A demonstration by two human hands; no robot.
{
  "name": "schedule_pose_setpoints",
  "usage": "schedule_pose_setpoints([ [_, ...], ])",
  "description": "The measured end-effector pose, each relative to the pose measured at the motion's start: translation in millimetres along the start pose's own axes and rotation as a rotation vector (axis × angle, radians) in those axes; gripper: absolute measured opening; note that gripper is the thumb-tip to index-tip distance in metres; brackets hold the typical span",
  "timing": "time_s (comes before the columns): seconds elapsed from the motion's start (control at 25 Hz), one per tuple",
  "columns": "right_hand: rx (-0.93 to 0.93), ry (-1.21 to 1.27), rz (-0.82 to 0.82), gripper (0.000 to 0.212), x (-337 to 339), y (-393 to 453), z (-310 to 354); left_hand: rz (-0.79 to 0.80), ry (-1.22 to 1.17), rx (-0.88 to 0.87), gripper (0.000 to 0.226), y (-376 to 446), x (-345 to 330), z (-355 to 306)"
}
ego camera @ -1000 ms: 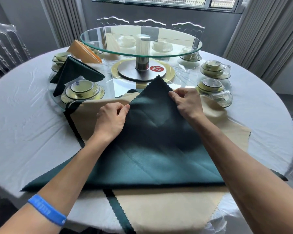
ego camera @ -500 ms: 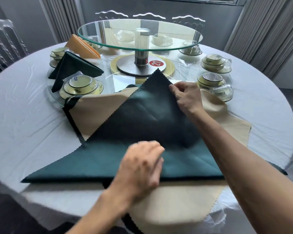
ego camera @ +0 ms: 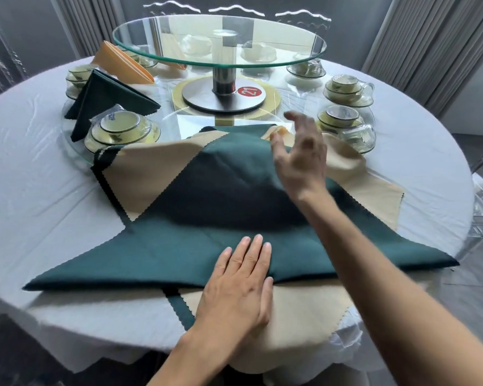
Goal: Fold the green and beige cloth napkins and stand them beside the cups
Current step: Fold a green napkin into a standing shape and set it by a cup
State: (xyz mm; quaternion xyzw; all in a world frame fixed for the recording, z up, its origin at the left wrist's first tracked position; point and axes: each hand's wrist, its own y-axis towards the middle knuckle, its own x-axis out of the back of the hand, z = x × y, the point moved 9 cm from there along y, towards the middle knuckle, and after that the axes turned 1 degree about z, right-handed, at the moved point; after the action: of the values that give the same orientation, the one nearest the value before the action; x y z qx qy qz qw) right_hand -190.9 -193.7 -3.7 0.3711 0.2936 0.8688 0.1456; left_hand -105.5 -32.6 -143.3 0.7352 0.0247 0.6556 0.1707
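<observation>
Since a moment ago, the green napkin (ego camera: 206, 218), a triangle with its long folded edge running left-right near the person, lost its far tip; left hand (ego camera: 241, 285) presses flat there, nearer; right hand (ego camera: 301, 154) hovers released above.

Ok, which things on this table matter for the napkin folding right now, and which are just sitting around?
In the job:
- green napkin being folded, left hand flat on its near edge
- right hand open above its far tip
- beige napkin underneath
- cup sets
- finished green and orange napkins

Just there:
- glass turntable
- number 21 tag
- white tablecloth
</observation>
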Motion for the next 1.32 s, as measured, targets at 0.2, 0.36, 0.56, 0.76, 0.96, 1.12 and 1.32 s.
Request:
schedule_pose_setpoints([
  [0.2,0.077,0.032,0.376,0.048,-6.4,-161.8,46.5,-0.011,0.025,-0.079,0.067,-2.9,-6.8,-1.0],
  [0.36,-0.051,-0.415,0.763,0.093,9.1,-205.2,-48.0,-0.029,0.021,-0.019,0.060,-0.6,-7.2,3.0],
  [0.56,-0.463,-0.650,0.723,0.071,115.5,-180.6,-189.7,-0.004,0.066,-0.009,0.058,-2.8,-7.9,0.7],
  [0.76,-0.271,-0.691,0.464,0.071,103.6,-161.6,-125.7,0.027,0.062,0.001,0.057,-2.9,-9.4,1.0],
  [0.96,0.017,-0.472,0.623,0.072,10.0,-201.2,-35.3,0.060,0.044,-0.012,0.059,-1.9,-6.3,-1.7],
  [1.12,0.042,-0.583,0.570,0.063,11.4,-208.7,-50.2,0.078,0.015,-0.037,0.060,-4.8,-2.0,-0.5],
  [1.32,0.068,-0.598,0.557,0.064,8.0,-206.7,-46.1,0.204,0.016,0.060,0.068,-70.8,19.5,130.8],
])
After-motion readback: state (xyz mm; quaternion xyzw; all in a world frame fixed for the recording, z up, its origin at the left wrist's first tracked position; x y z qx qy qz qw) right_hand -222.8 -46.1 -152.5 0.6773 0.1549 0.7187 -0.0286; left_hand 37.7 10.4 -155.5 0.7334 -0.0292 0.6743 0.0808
